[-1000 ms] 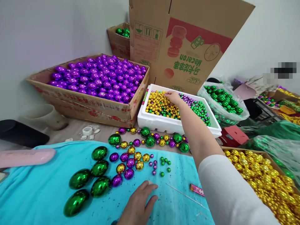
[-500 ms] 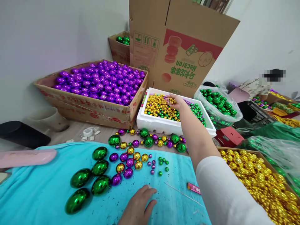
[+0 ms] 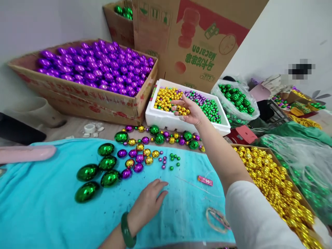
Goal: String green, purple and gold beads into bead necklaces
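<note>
My right hand (image 3: 191,111) is above the white foam box (image 3: 166,119), palm turned up and fingers curled around several small gold beads (image 3: 183,110). Inside the box lie loose gold beads (image 3: 163,98), purple beads (image 3: 195,97) and green beads (image 3: 212,111). My left hand (image 3: 149,199), with a green bangle (image 3: 127,230) on its wrist, lies on the turquoise towel (image 3: 59,221), thumb apart and holding nothing. Beyond it sit large green beads (image 3: 110,178), purple beads (image 3: 138,167), gold beads (image 3: 146,152), and small purple and green beads (image 3: 171,168).
A strung bead garland (image 3: 159,138) lies between towel and foam box. Around stand a carton of purple beads (image 3: 90,69), a tall carton (image 3: 166,41), a bag of green beads (image 3: 237,100) and a box of gold beads (image 3: 269,180). Scissors (image 3: 218,218) and a pink packet (image 3: 204,180) lie right.
My right hand has lifted from among the gold beads and turned palm up with some in it. The view has tilted down, showing more of my left forearm and the scissors.
</note>
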`<control>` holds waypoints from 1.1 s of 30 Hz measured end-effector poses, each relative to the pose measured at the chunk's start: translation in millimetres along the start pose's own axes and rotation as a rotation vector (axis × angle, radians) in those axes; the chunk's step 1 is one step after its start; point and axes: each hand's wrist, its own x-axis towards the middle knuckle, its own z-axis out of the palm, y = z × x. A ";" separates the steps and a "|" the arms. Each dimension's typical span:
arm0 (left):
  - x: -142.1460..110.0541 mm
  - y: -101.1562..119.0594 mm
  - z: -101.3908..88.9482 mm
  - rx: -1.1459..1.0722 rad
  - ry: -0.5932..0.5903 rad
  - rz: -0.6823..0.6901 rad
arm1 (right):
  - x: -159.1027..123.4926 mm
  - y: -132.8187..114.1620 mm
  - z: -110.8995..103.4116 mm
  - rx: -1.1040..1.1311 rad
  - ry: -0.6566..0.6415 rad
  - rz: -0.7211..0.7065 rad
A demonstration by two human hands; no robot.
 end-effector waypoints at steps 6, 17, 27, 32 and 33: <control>-6.8 2.9 -8.6 -0.093 0.007 -0.129 | -56.7 109.0 20.8 -0.170 0.003 0.133; 2.7 -18.8 -13.6 -0.147 0.208 -0.420 | -81.0 261.2 70.0 -1.791 0.095 -0.233; 14.1 -24.7 -6.7 -0.215 0.179 -0.517 | -111.0 236.0 38.1 -1.470 0.383 -0.362; 14.6 -23.9 -8.7 -0.134 0.182 -0.494 | -187.6 224.3 -17.4 -1.376 0.639 -0.260; 14.6 -22.6 -9.3 -0.106 0.173 -0.479 | -204.5 223.9 -26.6 -1.373 0.710 -0.238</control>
